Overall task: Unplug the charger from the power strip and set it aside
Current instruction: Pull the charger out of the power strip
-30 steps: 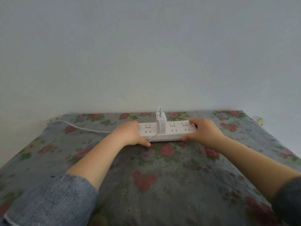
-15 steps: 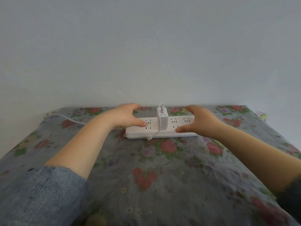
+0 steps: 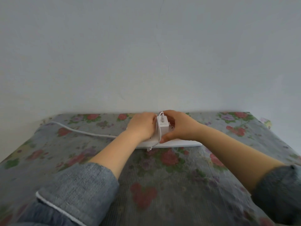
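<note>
Charger (image 3: 163, 126) upright on power strip (image 3: 182, 142) on cloth (image 3: 162, 176), between left hand (image 3: 142, 126) and right hand (image 3: 180, 128).

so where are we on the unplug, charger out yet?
Not yet. Done: both hands have reached the job. In hand: the left hand presses down on the strip while the right hand wraps the charger, which stands upright, seated in its socket, thin cable attached. Left: pull it free and set it aside on the floral cloth.
</note>
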A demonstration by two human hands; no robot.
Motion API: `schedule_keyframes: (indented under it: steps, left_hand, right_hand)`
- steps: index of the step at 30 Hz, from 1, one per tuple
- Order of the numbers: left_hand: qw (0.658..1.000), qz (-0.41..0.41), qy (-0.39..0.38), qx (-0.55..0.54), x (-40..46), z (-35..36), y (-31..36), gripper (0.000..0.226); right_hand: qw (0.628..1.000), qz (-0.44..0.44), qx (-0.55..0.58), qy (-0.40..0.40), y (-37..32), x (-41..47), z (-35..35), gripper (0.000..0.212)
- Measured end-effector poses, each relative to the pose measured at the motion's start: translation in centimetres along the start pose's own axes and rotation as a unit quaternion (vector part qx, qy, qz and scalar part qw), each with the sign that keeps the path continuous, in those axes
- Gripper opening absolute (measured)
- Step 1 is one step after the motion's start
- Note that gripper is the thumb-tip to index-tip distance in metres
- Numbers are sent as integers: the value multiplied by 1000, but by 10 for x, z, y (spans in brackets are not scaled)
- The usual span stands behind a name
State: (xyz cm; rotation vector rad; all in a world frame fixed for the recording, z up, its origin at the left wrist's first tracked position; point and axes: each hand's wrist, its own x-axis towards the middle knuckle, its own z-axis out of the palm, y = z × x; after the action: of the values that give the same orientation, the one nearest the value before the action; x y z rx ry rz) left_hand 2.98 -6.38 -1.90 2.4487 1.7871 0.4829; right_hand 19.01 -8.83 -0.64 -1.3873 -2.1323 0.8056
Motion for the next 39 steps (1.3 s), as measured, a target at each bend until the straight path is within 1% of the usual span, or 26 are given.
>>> schedule_keyframes:
  steps: [3, 6, 12, 16, 20, 23, 28, 32, 39]
  left_hand:
    - [999, -2, 6, 42, 4, 9, -1, 23]
    - [998, 2, 9, 55, 4, 17, -2, 24]
    - [999, -12, 15, 41, 4, 21, -4, 27]
    - [999, -18, 21, 43, 4, 23, -5, 27]
    - [999, -22, 23, 33, 6, 27, -7, 29]
    - [999, -24, 24, 35, 7, 28, -8, 29]
    - [998, -28, 28, 42, 9, 29, -9, 31]
    - [998, -31, 30, 42, 9, 29, -9, 33]
    - [998, -37, 27, 53, 7, 26, -6, 31]
  right_hand:
    - [1000, -21, 3, 2, 4, 1, 3, 82]
    - [1000, -30, 4, 10, 11, 1, 8, 73]
    - [999, -34, 22, 1, 15, 5, 7, 69]
    - [999, -40, 15, 5, 16, 7, 12, 68]
    - [999, -48, 10, -4, 14, 12, 10, 51]
    - [998, -61, 9, -17, 11, 15, 11, 44]
    - [998, -66, 4, 0, 10, 15, 16, 45]
    - [998, -53, 2, 29, 12, 13, 17, 47]
    - [997, -54, 32, 52, 12, 9, 18, 44]
